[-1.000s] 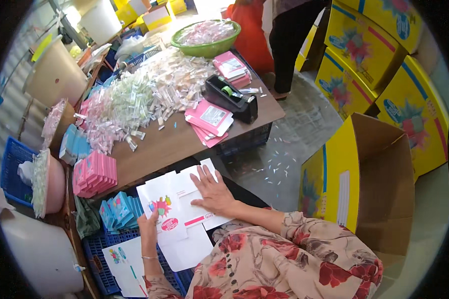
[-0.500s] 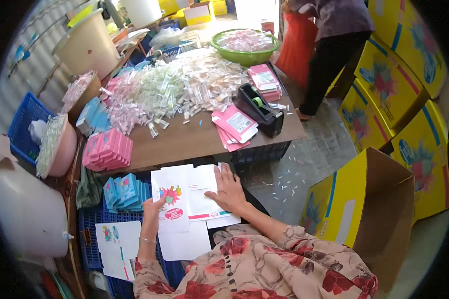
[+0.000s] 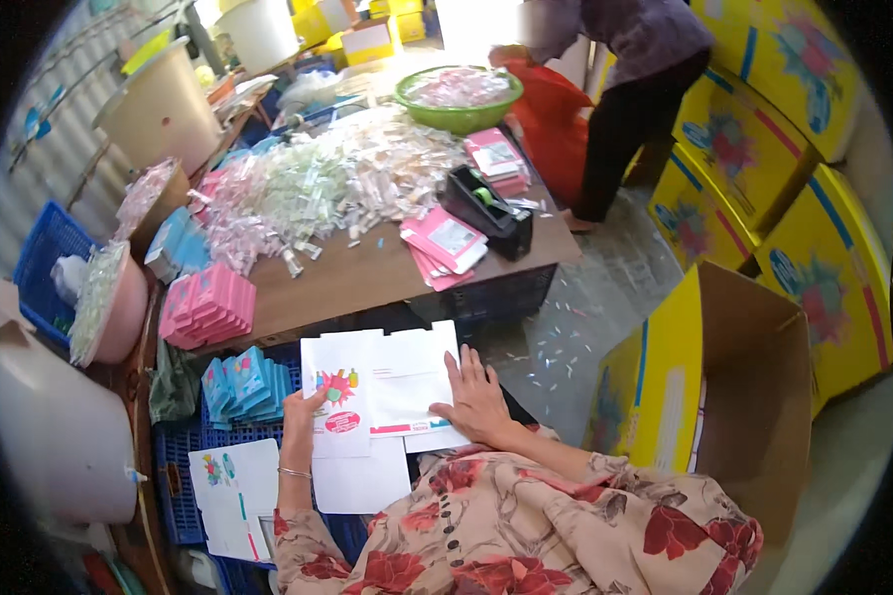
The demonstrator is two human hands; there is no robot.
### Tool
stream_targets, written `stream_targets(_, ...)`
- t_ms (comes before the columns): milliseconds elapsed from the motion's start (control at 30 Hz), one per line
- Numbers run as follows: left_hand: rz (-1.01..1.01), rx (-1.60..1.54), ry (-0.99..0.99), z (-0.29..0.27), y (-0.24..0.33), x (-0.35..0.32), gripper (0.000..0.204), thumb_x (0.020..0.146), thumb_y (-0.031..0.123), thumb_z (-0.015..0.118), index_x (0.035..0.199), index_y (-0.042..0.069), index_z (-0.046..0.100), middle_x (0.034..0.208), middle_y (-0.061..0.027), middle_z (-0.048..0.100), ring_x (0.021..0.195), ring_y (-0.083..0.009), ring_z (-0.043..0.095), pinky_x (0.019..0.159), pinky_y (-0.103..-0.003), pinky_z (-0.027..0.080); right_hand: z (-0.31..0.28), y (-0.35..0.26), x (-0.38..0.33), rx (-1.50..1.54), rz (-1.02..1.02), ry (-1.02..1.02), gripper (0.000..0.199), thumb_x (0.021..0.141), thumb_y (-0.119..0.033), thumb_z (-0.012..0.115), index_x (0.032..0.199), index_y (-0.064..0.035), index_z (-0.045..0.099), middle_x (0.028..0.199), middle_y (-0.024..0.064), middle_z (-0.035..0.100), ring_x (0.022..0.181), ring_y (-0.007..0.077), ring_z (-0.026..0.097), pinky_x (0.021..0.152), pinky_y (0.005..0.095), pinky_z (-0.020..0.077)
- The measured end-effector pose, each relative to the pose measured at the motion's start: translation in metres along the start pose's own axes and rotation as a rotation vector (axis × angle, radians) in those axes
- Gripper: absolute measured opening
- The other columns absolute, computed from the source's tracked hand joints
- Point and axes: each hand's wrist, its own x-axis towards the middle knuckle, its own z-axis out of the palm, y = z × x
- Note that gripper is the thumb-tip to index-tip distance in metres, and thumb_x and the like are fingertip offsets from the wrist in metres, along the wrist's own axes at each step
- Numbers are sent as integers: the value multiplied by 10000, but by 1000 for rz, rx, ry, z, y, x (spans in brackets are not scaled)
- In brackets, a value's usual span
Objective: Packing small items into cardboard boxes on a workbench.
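Observation:
A printed white cardboard box blank point(image 3: 413, 390) lies flat across my lap, with flaps and a coloured splash print on its left panel. My left hand point(image 3: 304, 421) pinches its left edge, thumb on top and the other fingers hidden underneath. At the right edge my right hand point(image 3: 478, 402) rests flat, fingers stretched out and nothing gripped. Another white box blank point(image 3: 230, 501) lies on a blue crate point(image 3: 181, 496) to the left of my left forearm. Just beyond my left hand, blue folded boxes point(image 3: 243, 385) stand stacked on the crate.
Ahead, a brown table point(image 3: 318, 288) bears a heap of small clear packets point(image 3: 337, 174), pink boxes point(image 3: 208, 302), a black tape dispenser point(image 3: 488, 213) and a green basin point(image 3: 458, 99). An open yellow carton point(image 3: 650, 387) stands at right. A person point(image 3: 635, 79) bends over a red bag point(image 3: 546, 124).
My right hand has slid right toward the blank's edge, its fingers still stretched. My left hand keeps its grip. The other person has bent lower over the red bag. The view has shifted slightly.

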Motion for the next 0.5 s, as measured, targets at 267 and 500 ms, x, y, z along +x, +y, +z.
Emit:
stream_targets(267, 690, 1180, 642, 31, 0, -19, 664, 798, 177, 731, 1361, 12, 421, 1341, -196, 490, 1373, -369, 361, 1153, -493, 207, -5, -8, -6, -157, -117, 119, 874, 869, -560, 588, 1523, -79, 266, 1577, 252, 160, 1467, 403, 145, 1107, 613, 235)
stream_targets(500, 775, 1264, 100, 69, -35, -30, 740, 895, 409, 599, 1488, 42, 350, 1591, -187, 215, 1485, -365, 139, 1189, -553, 37, 4, -3, 1, -181, -290, 5, 716, 940, -456, 537, 1514, -100, 300, 1596, 188, 172, 1484, 319, 164, 1129, 570, 226)
